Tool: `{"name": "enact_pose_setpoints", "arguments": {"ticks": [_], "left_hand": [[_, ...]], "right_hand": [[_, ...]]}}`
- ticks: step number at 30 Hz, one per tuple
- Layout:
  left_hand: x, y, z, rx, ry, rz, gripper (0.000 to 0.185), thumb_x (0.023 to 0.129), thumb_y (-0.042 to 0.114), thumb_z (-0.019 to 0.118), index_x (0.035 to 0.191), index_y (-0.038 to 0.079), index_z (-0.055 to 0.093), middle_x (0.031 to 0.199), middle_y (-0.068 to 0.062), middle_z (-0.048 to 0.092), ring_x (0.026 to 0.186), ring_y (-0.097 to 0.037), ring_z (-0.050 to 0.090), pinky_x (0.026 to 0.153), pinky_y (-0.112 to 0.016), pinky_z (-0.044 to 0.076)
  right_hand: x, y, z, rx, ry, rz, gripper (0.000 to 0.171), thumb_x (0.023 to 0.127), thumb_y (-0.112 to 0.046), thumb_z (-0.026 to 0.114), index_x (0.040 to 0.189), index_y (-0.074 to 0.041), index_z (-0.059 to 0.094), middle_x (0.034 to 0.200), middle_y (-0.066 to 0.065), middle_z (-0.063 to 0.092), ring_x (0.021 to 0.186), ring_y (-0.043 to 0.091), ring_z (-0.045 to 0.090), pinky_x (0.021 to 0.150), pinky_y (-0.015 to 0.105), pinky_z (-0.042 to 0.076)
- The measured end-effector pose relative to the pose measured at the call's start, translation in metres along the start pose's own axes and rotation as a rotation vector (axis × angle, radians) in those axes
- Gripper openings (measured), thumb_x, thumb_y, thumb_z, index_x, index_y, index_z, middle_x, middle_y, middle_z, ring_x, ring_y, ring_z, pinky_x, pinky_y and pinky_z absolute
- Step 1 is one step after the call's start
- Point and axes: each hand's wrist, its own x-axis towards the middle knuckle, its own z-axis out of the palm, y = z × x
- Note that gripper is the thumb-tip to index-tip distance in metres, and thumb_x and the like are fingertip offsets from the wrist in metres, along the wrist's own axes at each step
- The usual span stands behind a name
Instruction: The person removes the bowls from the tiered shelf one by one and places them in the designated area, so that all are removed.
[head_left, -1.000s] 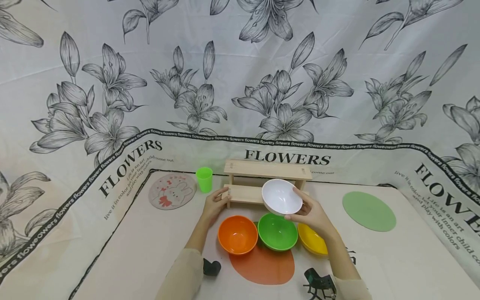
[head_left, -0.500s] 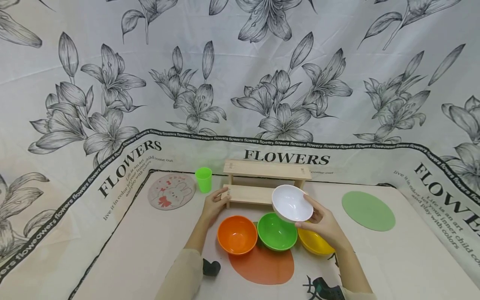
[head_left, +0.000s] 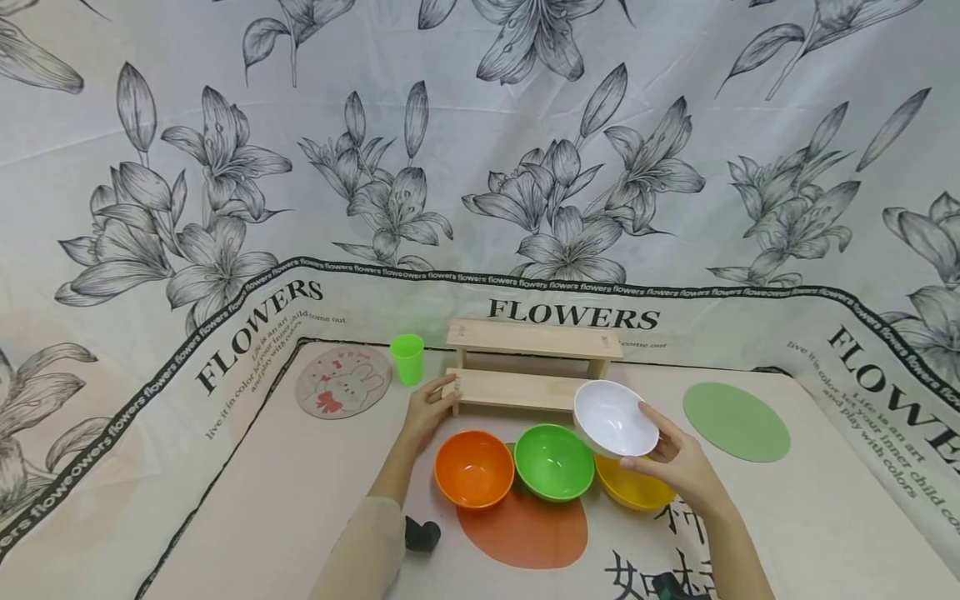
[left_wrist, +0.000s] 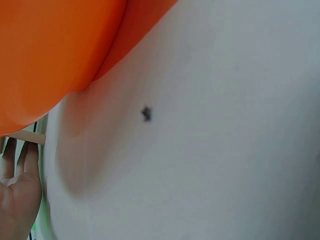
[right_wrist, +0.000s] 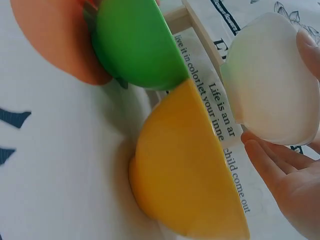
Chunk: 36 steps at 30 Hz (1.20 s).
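My right hand pinches the rim of a white bowl, thumb nearer me and fingers behind. The bowl is tilted in the air, above the back of the yellow bowl. In the right wrist view the white bowl's underside shows beside my fingers. At the left, my left hand holds the left end of the two-tier wooden rack; its fingers reach the wood in the left wrist view. A green bowl and an orange bowl stand upright in a row with the yellow one.
A green cup stands left of the rack, beside a round rabbit-print mat. A green round mat lies at the right. An orange round mat lies partly under the bowls. A flower-print cloth rises behind the table.
My right hand has carried the white bowl rightward and toward me, from in front of the rack's middle to above the yellow bowl. The left hand stays at the rack's end.
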Motion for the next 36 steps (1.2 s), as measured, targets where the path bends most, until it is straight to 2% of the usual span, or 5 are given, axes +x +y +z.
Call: {"name": "enact_pose_setpoints", "arguments": {"ticks": [10, 20, 25, 29, 36], "left_hand": [[0.001, -0.001, -0.002, 0.003, -0.002, 0.007, 0.047, 0.086, 0.003, 0.065, 0.13, -0.006, 0.051, 0.133, -0.028, 0.048, 0.098, -0.012, 0.059, 0.086, -0.027, 0.052], [0.002, -0.003, -0.001, -0.025, -0.004, 0.005, 0.047, 0.086, 0.0, 0.064, 0.131, -0.007, 0.049, 0.135, -0.029, 0.044, 0.119, -0.032, 0.051, 0.092, -0.032, 0.049], [0.001, -0.003, -0.001, -0.01, 0.001, 0.008, 0.047, 0.086, 0.001, 0.065, 0.13, -0.007, 0.05, 0.136, -0.029, 0.045, 0.118, -0.032, 0.051, 0.092, -0.032, 0.049], [0.001, -0.002, -0.001, -0.015, -0.003, 0.007, 0.047, 0.086, 0.001, 0.065, 0.13, -0.007, 0.05, 0.135, -0.028, 0.045, 0.114, -0.026, 0.054, 0.092, -0.032, 0.049], [0.0, -0.002, 0.0, -0.018, -0.008, 0.014, 0.046, 0.086, 0.0, 0.064, 0.13, -0.008, 0.05, 0.134, -0.029, 0.046, 0.107, -0.019, 0.057, 0.089, -0.03, 0.051]], "right_hand": [[-0.015, 0.006, -0.018, 0.03, 0.038, 0.024, 0.087, 0.081, -0.001, 0.07, 0.148, 0.004, 0.014, 0.15, 0.033, 0.012, 0.103, -0.018, 0.044, 0.085, 0.006, 0.043], [-0.03, 0.018, -0.036, 0.081, 0.106, -0.014, 0.084, 0.082, 0.004, 0.067, 0.146, 0.008, 0.013, 0.15, 0.034, 0.007, 0.106, -0.016, 0.046, 0.086, 0.008, 0.044], [-0.034, 0.037, -0.05, 0.031, 0.164, 0.018, 0.085, 0.083, 0.0, 0.068, 0.149, 0.001, 0.014, 0.153, 0.026, 0.009, 0.107, -0.016, 0.043, 0.085, 0.004, 0.041], [-0.035, 0.064, -0.065, -0.072, 0.207, 0.096, 0.089, 0.084, -0.012, 0.071, 0.152, -0.013, 0.013, 0.156, 0.018, 0.009, 0.114, -0.014, 0.039, 0.085, 0.001, 0.038], [-0.039, 0.104, -0.088, -0.007, 0.272, 0.098, 0.089, 0.082, -0.013, 0.073, 0.151, -0.027, 0.019, 0.158, -0.001, 0.01, 0.113, -0.015, 0.038, 0.084, 0.002, 0.039]]}}
